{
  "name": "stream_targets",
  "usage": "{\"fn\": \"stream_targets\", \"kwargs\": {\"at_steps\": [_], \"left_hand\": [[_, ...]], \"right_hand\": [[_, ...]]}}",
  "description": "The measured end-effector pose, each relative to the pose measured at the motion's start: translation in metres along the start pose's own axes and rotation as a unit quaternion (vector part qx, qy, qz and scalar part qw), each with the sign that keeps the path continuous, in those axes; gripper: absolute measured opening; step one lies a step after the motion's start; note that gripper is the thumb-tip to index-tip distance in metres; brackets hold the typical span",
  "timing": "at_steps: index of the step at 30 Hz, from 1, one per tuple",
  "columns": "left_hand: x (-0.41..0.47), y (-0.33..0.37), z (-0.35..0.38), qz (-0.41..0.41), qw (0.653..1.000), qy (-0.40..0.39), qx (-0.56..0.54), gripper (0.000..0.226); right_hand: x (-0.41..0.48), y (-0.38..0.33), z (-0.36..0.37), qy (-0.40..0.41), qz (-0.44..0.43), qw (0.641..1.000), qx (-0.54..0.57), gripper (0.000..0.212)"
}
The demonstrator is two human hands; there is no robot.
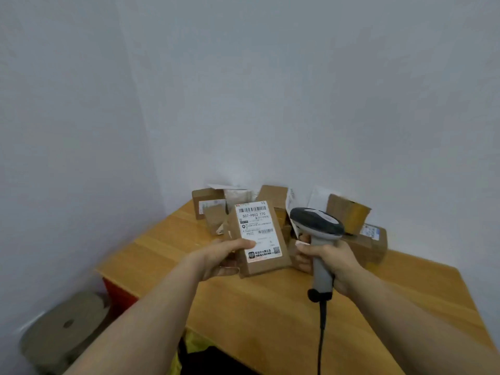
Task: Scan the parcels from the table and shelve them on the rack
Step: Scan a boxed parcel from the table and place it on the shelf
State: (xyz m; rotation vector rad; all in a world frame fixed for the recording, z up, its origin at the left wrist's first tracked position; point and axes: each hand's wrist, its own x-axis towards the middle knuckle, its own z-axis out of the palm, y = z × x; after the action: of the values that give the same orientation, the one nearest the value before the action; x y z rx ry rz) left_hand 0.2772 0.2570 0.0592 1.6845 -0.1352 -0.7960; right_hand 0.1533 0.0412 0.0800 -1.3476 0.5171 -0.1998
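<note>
Two hands over the smooth wooden table (pixel 257 307): the left hand (pixel 221 257) grips a flat cardboard parcel (pixel 270 262), its white printed label (pixel 258 231) facing up; the right hand (pixel 330 262) wraps the grey plastic scanner (pixel 316 223) by its handle. Beyond, boxy brown parcels (pixel 349 212) crowd the corner.

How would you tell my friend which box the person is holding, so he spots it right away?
Find the wooden table in the white corner, with a pile of boxes at its back. In front of the pile, the left hand holds a flat brown box beside the scanner in the right hand. Only this one is held up, its white label reading 507-P802 T70.
</note>
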Motion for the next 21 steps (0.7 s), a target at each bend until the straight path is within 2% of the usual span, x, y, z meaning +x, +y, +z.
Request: {"fn": "stream_targets", "kwargs": {"at_steps": [3,6,9,12,16,18,21], "left_hand": [[-0.027,-0.027,-0.010,-0.015,1.000,0.004,-0.020,0.036],[-0.060,-0.048,-0.020,-0.034,0.997,0.034,-0.057,0.026],[-0.095,-0.069,-0.026,-0.042,0.995,0.051,-0.069,0.034],[-0.131,-0.081,-0.032,-0.033,0.996,0.025,-0.077,0.048],[-0.193,-0.098,-0.045,-0.004,0.992,0.005,-0.128,0.041],[-0.234,-0.119,-0.060,0.001,0.989,0.033,-0.146,0.036],[-0.316,-0.166,-0.091,0.013,0.984,0.098,-0.150,0.041]], "right_hand": [[-0.005,0.018,0.026,-0.020,0.019,0.999,0.021,0.038],[-0.027,0.034,0.055,-0.064,0.028,0.997,0.010,0.038],[-0.053,0.047,0.077,-0.097,0.033,0.995,-0.006,0.038],[-0.079,0.049,0.093,-0.111,0.017,0.993,-0.018,0.035],[-0.122,0.054,0.114,-0.131,-0.005,0.991,-0.026,0.025],[-0.156,0.062,0.135,-0.160,-0.009,0.987,-0.029,0.022],[-0.224,0.087,0.185,-0.227,-0.001,0.974,-0.025,0.031]]}}
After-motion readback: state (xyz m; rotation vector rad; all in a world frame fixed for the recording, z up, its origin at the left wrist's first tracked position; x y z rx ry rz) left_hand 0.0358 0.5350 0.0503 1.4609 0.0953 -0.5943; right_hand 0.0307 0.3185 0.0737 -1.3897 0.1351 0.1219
